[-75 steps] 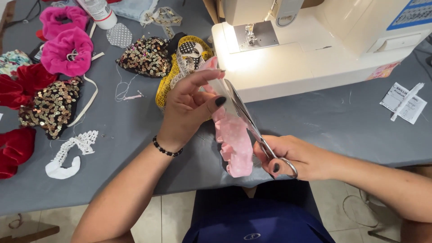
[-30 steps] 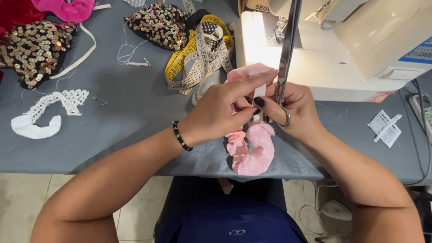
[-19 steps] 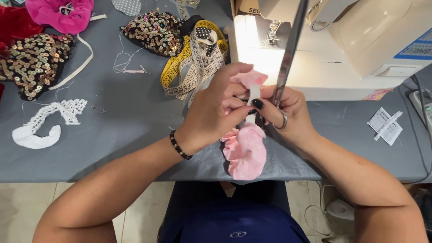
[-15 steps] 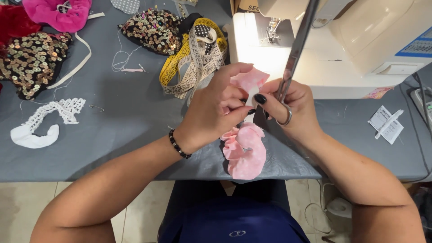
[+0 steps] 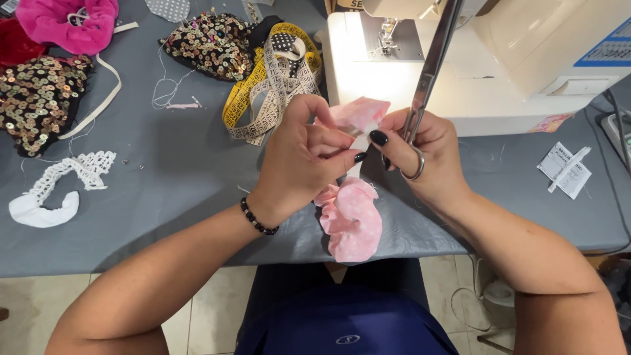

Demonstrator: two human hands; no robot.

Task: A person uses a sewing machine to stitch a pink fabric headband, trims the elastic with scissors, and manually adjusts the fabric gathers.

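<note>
Scissors [image 5: 430,75] now tipped further right than a moment ago, gripped in right hand [image 5: 420,158], left hand [image 5: 299,154] pinching pink ruffled fabric [image 5: 348,213] between both hands, tape measure [image 5: 266,92] beyond left hand.

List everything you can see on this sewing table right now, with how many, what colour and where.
pink scrunchie: one, pale pink, table's near edge, held up between both hands
scissors: one, silver, blades pointing up, in the right hand
sewing machine: one, white, far right, lamp on
measuring tape: one, yellow, piled left of the machine
sequinned pieces: two, dark with gold sequins, far left and top centre
magenta scrunchie: one, top left
lace trim: one, white, left
paper tag: one, white, right
table: one, grey
left hand: pinching the pink fabric, black bead bracelet
right hand: holding scissors and fabric
</note>
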